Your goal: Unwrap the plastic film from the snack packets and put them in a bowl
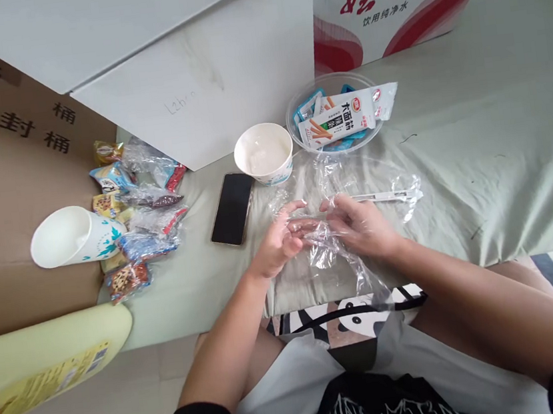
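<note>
A thin, crumpled clear plastic bag (325, 255) stretches between my hands above the cloth, one loose end trailing toward my lap. My left hand (277, 242) has its index finger extended and the other fingers bent against the film. With curled fingers, my right hand (363, 226) grips the same plastic from the other side. More clear film (335, 171) spreads on the cloth beyond my hands. Just past my right hand lies a slim white object (381, 197), partly under film; its kind is unclear. The fingertips are partly blurred behind the shiny plastic.
A white paper bowl (275, 173), a black phone (231, 209) and a clear round tub (291, 121) of snack packets stand ahead. Several wrapped snacks (150, 219) and a tipped paper cup (83, 237) are at left. Boxes (249, 69) border the back.
</note>
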The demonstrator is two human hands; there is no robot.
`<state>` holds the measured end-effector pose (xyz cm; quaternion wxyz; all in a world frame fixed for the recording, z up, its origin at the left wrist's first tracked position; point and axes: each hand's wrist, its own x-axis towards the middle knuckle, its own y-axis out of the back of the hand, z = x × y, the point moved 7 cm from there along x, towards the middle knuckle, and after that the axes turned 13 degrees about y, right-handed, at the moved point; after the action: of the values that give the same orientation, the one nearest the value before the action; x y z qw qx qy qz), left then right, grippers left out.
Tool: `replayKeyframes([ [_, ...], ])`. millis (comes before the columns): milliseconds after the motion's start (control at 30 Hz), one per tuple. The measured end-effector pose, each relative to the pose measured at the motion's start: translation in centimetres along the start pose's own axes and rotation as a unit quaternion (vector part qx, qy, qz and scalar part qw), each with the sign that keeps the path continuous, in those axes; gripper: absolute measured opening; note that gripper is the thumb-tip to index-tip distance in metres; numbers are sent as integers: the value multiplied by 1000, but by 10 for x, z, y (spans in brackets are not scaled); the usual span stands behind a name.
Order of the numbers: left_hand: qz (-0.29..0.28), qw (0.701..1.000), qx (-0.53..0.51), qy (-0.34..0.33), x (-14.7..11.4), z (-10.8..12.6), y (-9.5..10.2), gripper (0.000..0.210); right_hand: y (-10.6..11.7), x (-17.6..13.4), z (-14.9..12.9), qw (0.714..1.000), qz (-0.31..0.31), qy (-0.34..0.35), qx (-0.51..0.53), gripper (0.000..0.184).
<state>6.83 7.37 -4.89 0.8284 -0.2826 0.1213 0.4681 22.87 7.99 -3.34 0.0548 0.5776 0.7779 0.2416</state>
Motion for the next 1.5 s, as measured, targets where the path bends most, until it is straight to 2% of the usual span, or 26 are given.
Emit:
replayKeyframes([
  [67,-8,999,33,-9,-1,-3,-6,110,5,-2,-1,991,24,8,-133,19],
  [133,-8,999,48,-8,-1,-7,-8,116,4,-3,-5,976,19,29,-216,21],
  [267,1,1000,28,1,1,-9,-6,102,-4,-6,-9,960,-9,67,-273,25],
  [367,3,998,56,18,1,-9,-4,81,-4,-7,-3,965,-5,54,-256,27],
  [500,-8,994,106,25,-2,-8,-9,66,3,-6,4,978,29,27,-204,29],
  [633,6,997,61,52,-3,-7,-6,49,5,-2,-3,992,16,61,-106,24],
  [733,22,998,3,67,-2,-4,-1,50,2,-1,-6,994,1,103,-44,22],
  [867,29,996,-4,86,-2,-1,2,50,-2,-2,-3,988,-9,156,-6,23],
  [1067,-10,994,-31,100,-4,-2,1,53,1,1,-20,969,-20,246,9,19],
  [1167,-30,994,-58,93,-4,-2,1,50,4,2,-25,966,-15,257,16,21],
  [1333,-48,992,-65,101,-3,-3,-2,24,5,0,-21,958,5,287,28,23],
  [1500,-32,994,-48,95,-1,-2,-2,24,4,0,-18,964,-13,260,47,27],
])
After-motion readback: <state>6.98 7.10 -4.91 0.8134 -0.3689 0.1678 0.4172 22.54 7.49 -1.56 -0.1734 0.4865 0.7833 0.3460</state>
